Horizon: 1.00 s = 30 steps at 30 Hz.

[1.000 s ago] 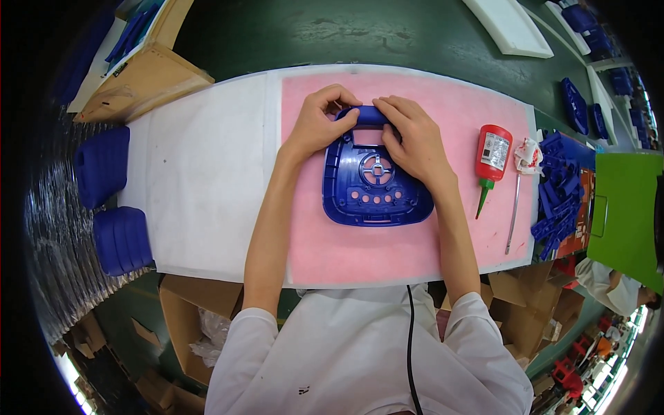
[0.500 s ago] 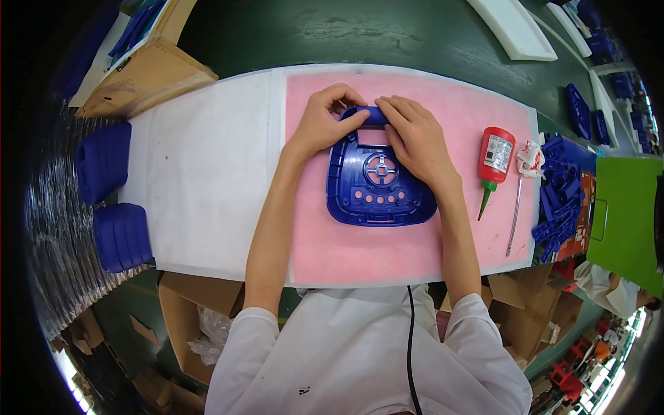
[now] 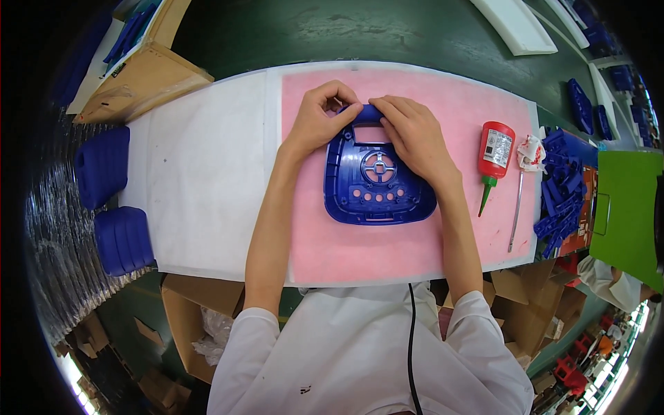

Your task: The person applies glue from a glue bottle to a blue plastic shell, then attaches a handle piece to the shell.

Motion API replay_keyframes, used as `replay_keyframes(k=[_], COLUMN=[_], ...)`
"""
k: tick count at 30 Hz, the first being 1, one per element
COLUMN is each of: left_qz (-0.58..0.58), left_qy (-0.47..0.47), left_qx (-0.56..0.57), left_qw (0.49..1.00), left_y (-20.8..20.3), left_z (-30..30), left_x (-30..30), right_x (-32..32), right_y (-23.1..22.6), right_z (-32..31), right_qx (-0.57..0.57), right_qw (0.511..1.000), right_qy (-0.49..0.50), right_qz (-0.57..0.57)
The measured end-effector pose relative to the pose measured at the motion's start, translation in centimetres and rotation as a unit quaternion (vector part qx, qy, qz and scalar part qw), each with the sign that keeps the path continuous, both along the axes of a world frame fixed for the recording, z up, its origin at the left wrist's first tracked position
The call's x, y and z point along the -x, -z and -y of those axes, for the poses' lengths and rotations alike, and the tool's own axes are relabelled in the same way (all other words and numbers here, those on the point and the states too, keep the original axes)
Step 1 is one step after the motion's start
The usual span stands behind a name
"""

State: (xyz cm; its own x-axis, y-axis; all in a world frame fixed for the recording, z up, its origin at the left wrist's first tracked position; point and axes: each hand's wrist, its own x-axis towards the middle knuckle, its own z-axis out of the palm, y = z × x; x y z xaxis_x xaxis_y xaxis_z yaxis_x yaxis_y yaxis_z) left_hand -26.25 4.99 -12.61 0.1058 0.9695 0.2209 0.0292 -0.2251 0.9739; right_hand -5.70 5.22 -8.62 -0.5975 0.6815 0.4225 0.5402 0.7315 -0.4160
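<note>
A blue plastic housing (image 3: 346, 187) lies hollow side up on the pink sheet (image 3: 360, 256), its handle end pointing away from me. It has a round spoked opening in the middle and a row of small holes below. My left hand (image 3: 321, 116) is closed at the far left corner of the handle, thumb and fingers bent together there. My right hand (image 3: 413, 131) is wrapped over the handle's right side, its fingertips on the far edge. What lies under the fingers is hidden.
To the right lie a red bottle (image 3: 496, 149) with a green nozzle, a thin metal rod (image 3: 516, 214), a stained white cloth (image 3: 530, 153) and a pile of blue parts (image 3: 561, 187). Blue housings (image 3: 123, 238) sit at the left edge. An open cardboard box (image 3: 181, 325) stands below the table.
My left thumb has drawn back left from the handle to its corner. My right fingers have shifted slightly left along the handle. The housing has barely moved.
</note>
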Motion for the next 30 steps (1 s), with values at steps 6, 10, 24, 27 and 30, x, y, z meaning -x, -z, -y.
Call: replay_keyframes(k=[6, 10, 24, 27, 30], left_qz=[0.008, 0.01, 0.017, 0.024, 0.018], left_qy=[0.007, 0.004, 0.011, 0.012, 0.01], left_qx=[-0.006, -0.011, -0.008, -0.018, -0.019], left_qw=[1.0, 1.0, 1.0, 0.999, 1.0], left_y=[0.0, 0.1, 0.2, 0.2, 0.1], left_z=[0.1, 0.1, 0.0, 0.0, 0.0], left_x=[-0.1, -0.1, -0.1, 0.0, 0.1], right_x=[0.1, 0.2, 0.2, 0.4, -0.6], right_y=[0.7, 0.5, 0.4, -0.1, -0.3], right_z=[0.0, 0.3, 0.3, 0.5, -0.1], right_qx=[-0.043, -0.037, -0.039, 0.05, 0.106], right_qw=[0.998, 0.997, 0.997, 0.996, 0.985], right_qy=[0.024, 0.026, 0.019, 0.056, 0.018], right_qz=[0.034, 0.067, 0.056, -0.057, -0.135])
